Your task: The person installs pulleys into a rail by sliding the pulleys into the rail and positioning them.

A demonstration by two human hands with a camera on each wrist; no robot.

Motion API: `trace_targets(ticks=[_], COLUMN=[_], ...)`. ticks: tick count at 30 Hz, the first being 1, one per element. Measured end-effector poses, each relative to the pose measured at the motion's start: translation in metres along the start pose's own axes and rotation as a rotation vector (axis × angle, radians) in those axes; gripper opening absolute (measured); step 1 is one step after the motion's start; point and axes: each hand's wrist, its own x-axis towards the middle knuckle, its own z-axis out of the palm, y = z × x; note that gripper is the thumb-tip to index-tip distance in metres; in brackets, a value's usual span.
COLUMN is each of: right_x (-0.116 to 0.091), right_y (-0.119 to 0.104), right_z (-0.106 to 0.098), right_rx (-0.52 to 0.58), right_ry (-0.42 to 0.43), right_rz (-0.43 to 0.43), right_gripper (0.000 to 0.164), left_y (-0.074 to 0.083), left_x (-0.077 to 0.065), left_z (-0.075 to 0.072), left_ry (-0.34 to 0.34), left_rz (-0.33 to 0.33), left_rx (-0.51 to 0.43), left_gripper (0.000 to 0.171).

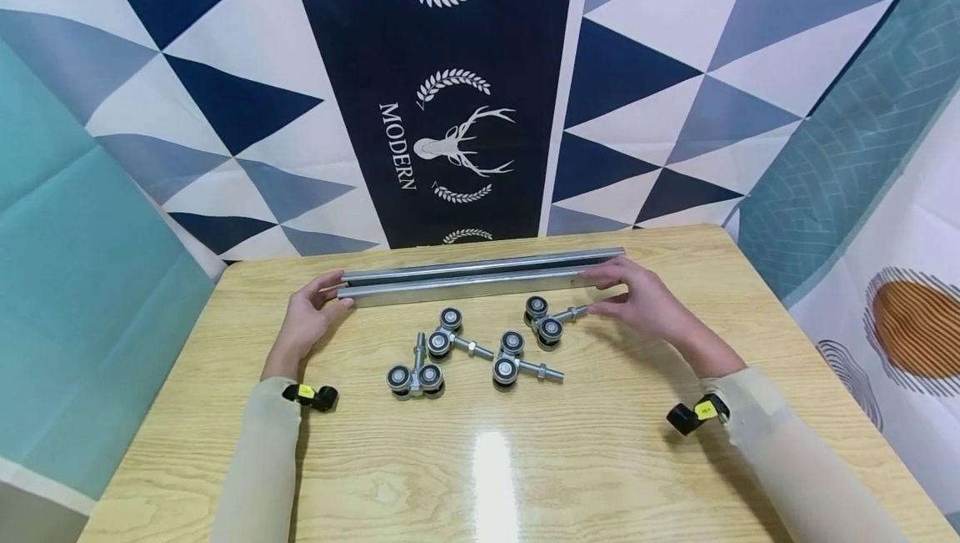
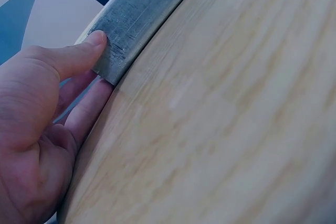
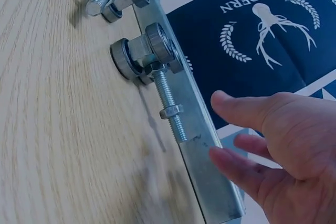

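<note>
Wood-grain table [image 1: 390, 468], light toned, bright glare streak [image 1: 493, 485] near the front edge; behind it, a patterned cloth backdrop [image 1: 645, 101] in white, blue and navy triangles, with a central dark panel [image 1: 337, 42] printed with a deer head [image 1: 438, 147] and MODERN set sideways. Metal track [image 1: 465, 286] lies lengthwise along the rear of the table, a dark gap running between its two pale edges. Left hand [image 1: 309, 316] pinches the track's left end: thumb [image 2: 95, 40] on the front face, other fingers at the end and behind. Right hand [image 1: 643, 301] is at the right end, thumb and fingers loosely parted, gripping nothing; one fingertip overlaps the track face, contact cannot be told. Four roller trolleys with threaded bolts lie in front of the track: leftmost trolley [image 1: 431, 377], bolt towards the track; second trolley [image 1: 439, 345] and third trolley [image 1: 506, 371], bolts rightward; rightmost trolley [image 1: 551, 330], bolt end just beside the right hand. Pale sleeves [image 1: 262, 443], a black wrist device [image 1: 702, 411] at each cuff.
</note>
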Motion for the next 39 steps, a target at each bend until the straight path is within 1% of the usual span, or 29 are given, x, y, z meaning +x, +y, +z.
trace_targets(ticks=[3,5,10,12,15,18,22,28,34,39], right_x=[0.001,0.003,0.004,0.004,0.004,0.004,0.004,0.006,0.009,0.009], right_y=[0.002,0.004,0.007,0.007,0.007,0.007,0.008,0.009,0.011,0.009], right_z=[0.001,0.002,0.005,0.006,0.008,0.010,0.013,0.019,0.026,0.028], right_rx=[0.020,0.021,0.002,0.004,0.027,0.063,0.105,0.158,0.151,0.122], right_ry=[-0.027,-0.040,-0.063,-0.072,-0.076,-0.075,-0.078,-0.100,-0.091,-0.059], right_rz=[0.034,0.040,0.057,0.082,0.124,0.144,0.135,0.122,0.122,0.125], right_gripper=[0.052,0.051,0.050,0.049,0.049,0.049,0.050,0.048,0.044,0.034], left_y=[0.000,0.001,0.001,0.001,0.000,0.001,0.001,0.001,0.001,0.001], left_x=[-0.001,-0.001,-0.001,-0.001,-0.001,0.000,0.001,0.001,0.000,0.000], left_z=[-0.001,-0.001,-0.001,-0.001,-0.001,0.000,0.000,0.001,0.002,0.001], left_ry=[-0.001,-0.002,-0.002,-0.003,-0.005,-0.008,-0.012,-0.010,-0.007,-0.003], left_rz=[-0.001,-0.006,-0.014,-0.015,-0.015,-0.010,-0.004,0.001,-0.002,-0.005], left_rx=[-0.009,-0.008,-0.014,-0.020,-0.023,-0.031,-0.046,-0.045,-0.039,-0.043], left_gripper=[0.065,0.066,0.066,0.066,0.066,0.065,0.065,0.064,0.063,0.063])
